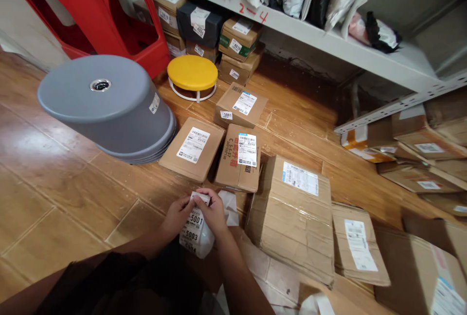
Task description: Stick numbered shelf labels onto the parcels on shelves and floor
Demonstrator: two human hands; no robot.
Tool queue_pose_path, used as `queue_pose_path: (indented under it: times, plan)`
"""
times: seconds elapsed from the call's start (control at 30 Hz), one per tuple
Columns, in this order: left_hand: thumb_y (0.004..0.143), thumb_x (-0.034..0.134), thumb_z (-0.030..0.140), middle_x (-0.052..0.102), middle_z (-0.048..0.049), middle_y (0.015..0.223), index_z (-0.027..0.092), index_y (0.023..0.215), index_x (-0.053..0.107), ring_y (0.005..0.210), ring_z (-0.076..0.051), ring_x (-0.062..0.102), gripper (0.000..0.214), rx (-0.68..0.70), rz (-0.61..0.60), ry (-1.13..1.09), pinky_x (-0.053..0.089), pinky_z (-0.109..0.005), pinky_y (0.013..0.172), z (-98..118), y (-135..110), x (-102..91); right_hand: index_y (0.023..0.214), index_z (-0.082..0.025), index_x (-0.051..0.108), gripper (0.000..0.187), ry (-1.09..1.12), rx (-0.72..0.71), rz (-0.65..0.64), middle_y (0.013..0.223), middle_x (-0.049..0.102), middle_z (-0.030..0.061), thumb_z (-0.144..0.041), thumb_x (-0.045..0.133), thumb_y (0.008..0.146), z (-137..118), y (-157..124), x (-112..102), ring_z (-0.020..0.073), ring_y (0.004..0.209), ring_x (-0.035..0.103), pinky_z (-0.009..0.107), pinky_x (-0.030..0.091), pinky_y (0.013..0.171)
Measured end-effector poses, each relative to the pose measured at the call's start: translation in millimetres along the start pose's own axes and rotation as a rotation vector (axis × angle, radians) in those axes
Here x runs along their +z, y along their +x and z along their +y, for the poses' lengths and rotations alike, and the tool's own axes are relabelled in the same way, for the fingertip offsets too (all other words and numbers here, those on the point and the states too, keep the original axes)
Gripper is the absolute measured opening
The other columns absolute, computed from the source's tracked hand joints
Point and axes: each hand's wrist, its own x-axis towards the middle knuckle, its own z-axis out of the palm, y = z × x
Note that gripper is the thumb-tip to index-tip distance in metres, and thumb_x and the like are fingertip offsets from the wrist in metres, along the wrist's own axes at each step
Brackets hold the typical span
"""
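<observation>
A strip of white number stickers (191, 236), printed 5001, 5003 and 5004, hangs between my hands near the bottom centre. My left hand (176, 218) pinches its upper left edge. From the other side, my right hand (214, 211) is closed on its top, the thumb resting on the sticker face. Just beyond my fingers lie a flat brown carton (175, 159) with a shipping label and a smaller carton (233, 179) with red print. Behind them, another carton (237, 103) bears a 5001 sticker. White paper (229, 206) shows behind my right hand.
A large carton (292, 227) and a flatter one (352, 261) lie to the right. Further back stand a grey oval stool (124, 69), a yellow round stool (192, 73) and a red stool (87, 8). A metal shelf (314, 35) holds bagged parcels, with cartons beneath.
</observation>
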Motion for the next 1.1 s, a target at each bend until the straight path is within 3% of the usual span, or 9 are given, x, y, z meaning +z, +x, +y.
queue_pose_path:
  times: [0.1, 0.23, 0.57, 0.8, 0.97, 1.1]
  plan:
    - [0.07, 0.061, 0.059, 0.063, -0.0016, 0.062, 0.014, 0.075, 0.069, 0.061, -0.018, 0.057, 0.046, -0.025, 0.049, -0.036, 0.042, -0.026, 0.054, 2, 6, -6.7, 0.079, -0.021, 0.065, 0.024, 0.082, 0.082, 0.025, 0.069, 0.066, -0.0003, -0.039, 0.071, 0.064, 5, 5, -5, 0.0152, 0.061, 0.058, 0.028, 0.048, 0.06]
    - [0.062, 0.07, 0.059, 0.071, -0.0051, 0.08, 0.015, 0.096, 0.068, 0.067, -0.019, 0.062, 0.056, -0.04, 0.06, -0.153, 0.048, -0.028, 0.059, 7, 10, -11.7, 0.073, -0.02, 0.065, 0.021, 0.108, 0.11, 0.03, 0.059, 0.06, -0.0034, -0.037, 0.072, 0.063, 8, 8, -13, 0.0121, 0.053, 0.051, 0.025, 0.043, 0.053]
    - [0.058, 0.074, 0.06, 0.061, 0.0025, 0.057, 0.016, 0.068, 0.063, 0.051, -0.011, 0.052, 0.047, -0.044, 0.102, -0.254, 0.043, -0.023, 0.049, 10, 13, -9.1, 0.078, -0.021, 0.066, 0.021, 0.156, 0.11, 0.091, 0.058, 0.057, -0.0052, -0.037, 0.071, 0.066, 5, 10, -10, 0.0098, 0.048, 0.044, 0.023, 0.036, 0.048]
    - [0.062, 0.07, 0.062, 0.051, 0.0077, 0.049, 0.018, 0.065, 0.054, 0.044, -0.008, 0.044, 0.047, -0.065, 0.115, -0.266, 0.035, -0.019, 0.044, 8, 13, -8.5, 0.072, -0.02, 0.064, 0.02, 0.125, 0.085, 0.094, 0.059, 0.058, -0.0041, -0.038, 0.069, 0.066, 8, 9, -2, 0.0114, 0.051, 0.049, 0.025, 0.041, 0.051]
    - [0.059, 0.072, 0.055, 0.065, 0.001, 0.066, 0.016, 0.082, 0.063, 0.057, -0.014, 0.058, 0.046, -0.101, 0.014, -0.226, 0.047, -0.026, 0.055, 3, 13, -13.8, 0.074, -0.019, 0.066, 0.016, 0.03, 0.036, 0.194, 0.078, 0.066, 0.0016, -0.035, 0.068, 0.069, 8, 6, 7, 0.0155, 0.071, 0.059, 0.028, 0.048, 0.067]
    - [0.063, 0.068, 0.055, 0.059, 0.0024, 0.055, 0.016, 0.067, 0.059, 0.05, -0.013, 0.051, 0.04, -0.094, 0.079, -0.066, 0.04, -0.023, 0.047, -10, 17, -26.7, 0.071, -0.02, 0.068, 0.012, -0.045, 0.023, 0.232, 0.074, 0.068, 0.0016, -0.032, 0.068, 0.07, 12, 2, 19, 0.0164, 0.068, 0.06, 0.028, 0.049, 0.065]
